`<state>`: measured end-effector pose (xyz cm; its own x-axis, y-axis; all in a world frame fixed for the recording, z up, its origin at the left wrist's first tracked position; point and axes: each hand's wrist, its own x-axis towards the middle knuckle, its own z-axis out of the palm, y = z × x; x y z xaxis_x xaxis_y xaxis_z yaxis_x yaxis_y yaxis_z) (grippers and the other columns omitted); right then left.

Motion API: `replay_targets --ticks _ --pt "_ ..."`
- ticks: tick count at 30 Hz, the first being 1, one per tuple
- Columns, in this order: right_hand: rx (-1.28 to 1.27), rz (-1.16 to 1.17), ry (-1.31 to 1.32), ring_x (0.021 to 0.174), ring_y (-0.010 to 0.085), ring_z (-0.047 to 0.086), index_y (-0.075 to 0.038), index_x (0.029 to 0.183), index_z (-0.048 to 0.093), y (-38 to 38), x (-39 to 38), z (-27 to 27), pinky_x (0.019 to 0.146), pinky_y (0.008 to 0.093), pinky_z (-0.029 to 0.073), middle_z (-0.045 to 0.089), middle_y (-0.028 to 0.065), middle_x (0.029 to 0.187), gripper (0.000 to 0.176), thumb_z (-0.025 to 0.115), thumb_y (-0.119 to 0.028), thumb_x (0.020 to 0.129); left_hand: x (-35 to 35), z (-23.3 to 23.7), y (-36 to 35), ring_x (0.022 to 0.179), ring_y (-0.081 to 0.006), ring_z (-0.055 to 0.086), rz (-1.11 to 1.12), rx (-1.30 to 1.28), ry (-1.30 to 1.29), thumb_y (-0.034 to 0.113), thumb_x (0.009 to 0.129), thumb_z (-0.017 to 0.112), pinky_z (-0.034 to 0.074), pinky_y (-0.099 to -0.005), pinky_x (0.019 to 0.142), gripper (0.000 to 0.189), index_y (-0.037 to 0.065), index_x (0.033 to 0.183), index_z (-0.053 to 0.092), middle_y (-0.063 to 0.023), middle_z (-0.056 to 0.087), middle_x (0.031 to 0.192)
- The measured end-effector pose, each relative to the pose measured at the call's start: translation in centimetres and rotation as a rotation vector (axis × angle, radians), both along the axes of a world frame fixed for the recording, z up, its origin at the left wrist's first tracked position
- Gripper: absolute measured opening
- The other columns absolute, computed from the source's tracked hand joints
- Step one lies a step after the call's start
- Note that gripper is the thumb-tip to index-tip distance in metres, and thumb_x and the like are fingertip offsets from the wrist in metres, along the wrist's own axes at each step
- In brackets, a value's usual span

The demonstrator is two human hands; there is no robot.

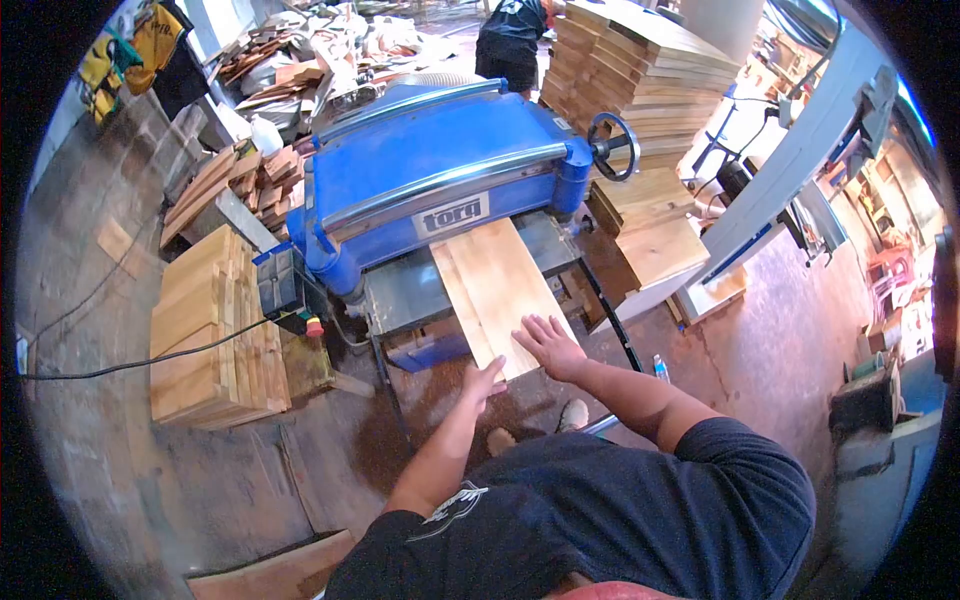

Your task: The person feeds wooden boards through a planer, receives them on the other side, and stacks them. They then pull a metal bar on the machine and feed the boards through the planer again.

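Right now your right hand [548, 345] lies flat on top of the wooden board [495, 285], just below the middle of the frame. Its fingers are spread and its palm is down on the near end of the wood. Your left hand [483, 383] sits a little lower and to the left, against the board's near edge at its corner. The thumb points up toward the wood and the other fingers are held close together. You cannot tell from this angle whether they curl under the board or only press on its end.

The board rests lengthwise on the grey table of the blue planer [440, 170]. Its far end reaches the mouth of the machine, under the white label plate. The planer fills the upper middle of the frame, and a black handwheel [612, 147] stands at its right end.

To the left of centre, a stack of pale boards [210, 330] stands on the floor, with a black cable [130, 362] running across it. A switch box [280, 285] hangs just beside the planer's left end. At the upper right is a taller pile of planks [640, 70], and lower piles step down from it toward the middle right. At the top edge, another person [510, 40] in dark clothes stands behind the machine, well apart from your hands.
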<state>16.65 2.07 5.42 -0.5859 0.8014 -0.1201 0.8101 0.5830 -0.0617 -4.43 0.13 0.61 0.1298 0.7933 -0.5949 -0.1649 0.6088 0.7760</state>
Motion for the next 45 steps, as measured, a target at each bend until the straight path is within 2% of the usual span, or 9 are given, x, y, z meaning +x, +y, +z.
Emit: replay_targets --ticks 6,25,27,31,37,40,42,43,45 --pt "-0.003 0.002 0.002 0.146 0.0358 0.018 -0.014 0.152 0.021 0.2 0.1 -0.3 0.116 0.0558 0.017 0.020 0.0209 0.156 0.078 0.055 -0.005 0.082 0.1 -0.3 0.2 0.091 -0.0203 0.066 0.000 -0.039 -0.009 0.028 0.086 0.072 0.058 -0.0335 0.063 0.045 0.005 0.122 0.057 -0.0090 0.066 0.112" --pt "0.063 0.004 0.138 0.145 0.0348 0.023 -0.015 0.149 0.030 0.1 0.5 -0.5 0.115 0.0538 0.020 0.029 0.0180 0.153 0.070 0.051 -0.005 0.083 -0.2 -2.0 0.7 0.084 -0.0196 0.066 -0.012 -0.027 -0.024 0.024 0.088 0.071 0.057 -0.0299 0.060 0.050 0.004 0.129 0.051 -0.0091 0.064 0.112" --pt "0.086 0.018 0.087 0.145 0.0344 0.023 -0.016 0.150 0.027 0.2 0.4 -0.7 0.115 0.0547 0.022 0.029 0.0173 0.153 0.077 0.059 -0.009 0.081 -0.3 -1.2 0.5 0.084 -0.0200 0.066 -0.019 -0.044 -0.024 0.024 0.088 0.071 0.057 -0.0296 0.059 0.050 0.004 0.129 0.050 -0.0090 0.064 0.112" --pt "0.062 0.021 0.048 0.145 0.0348 0.022 -0.016 0.151 0.026 0.3 0.3 -0.3 0.115 0.0549 0.022 0.029 0.0177 0.153 0.077 0.059 -0.009 0.081 -0.2 -1.3 0.4 0.084 -0.0202 0.066 0.009 -0.047 -0.040 0.025 0.088 0.071 0.056 -0.0300 0.060 0.050 0.004 0.128 0.050 -0.0089 0.064 0.112" --pt "0.032 0.022 0.051 0.146 0.0351 0.020 -0.016 0.151 0.025 0.2 0.3 -0.6 0.116 0.0550 0.020 0.025 0.0190 0.155 0.077 0.058 -0.009 0.082 -0.2 -0.7 0.1 0.090 -0.0202 0.065 0.027 -0.035 -0.029 0.024 0.087 0.071 0.057 -0.0312 0.062 0.049 0.003 0.126 0.051 -0.0088 0.064 0.112" --pt "0.009 0.034 0.053 0.146 0.0353 0.019 -0.016 0.151 0.024 0.3 0.4 -0.8 0.116 0.0554 0.019 0.023 0.0194 0.156 0.076 0.055 -0.008 0.083 -0.1 -0.4 -0.1 0.094 -0.0203 0.065 0.029 0.009 -0.006 0.031 0.089 0.069 0.057 -0.0344 0.069 0.046 0.007 0.126 0.054 -0.0054 0.066 0.111" --pt "0.006 -0.012 0.054 0.147 0.0333 0.018 -0.017 0.150 0.027 0.4 0.2 -0.8 0.117 0.0527 0.016 0.022 0.0185 0.156 0.081 0.060 -0.005 0.077 -0.4 -1.1 0.2 0.096 -0.0205 0.064 -0.016 -0.015 -0.059 0.027 0.088 0.070 0.058 -0.0340 0.067 0.050 0.005 0.128 0.050 -0.0086 0.062 0.118" --pt "-0.030 -0.001 0.020 0.147 0.0348 0.017 -0.016 0.151 0.022 0.3 0.1 -0.1 0.117 0.0542 0.015 0.022 0.0205 0.156 0.074 0.052 -0.006 0.084 -0.5 -1.4 0.2 0.096 -0.0205 0.064 0.014 -0.030 -0.059 0.027 0.088 0.070 0.058 -0.0340 0.067 0.050 0.005 0.128 0.050 -0.0086 0.062 0.118" --pt "-0.028 -0.006 -0.004 0.147 0.0348 0.017 -0.016 0.152 0.021 0.5 0.0 -0.2 0.118 0.0536 0.014 0.021 0.0204 0.156 0.078 0.055 -0.006 0.083 -0.4 -1.8 0.3 0.102 -0.0213 0.062 0.008 -0.016 -0.075 0.030 0.088 0.069 0.058 -0.0359 0.071 0.051 0.007 0.130 0.049 -0.0092 0.060 0.122"
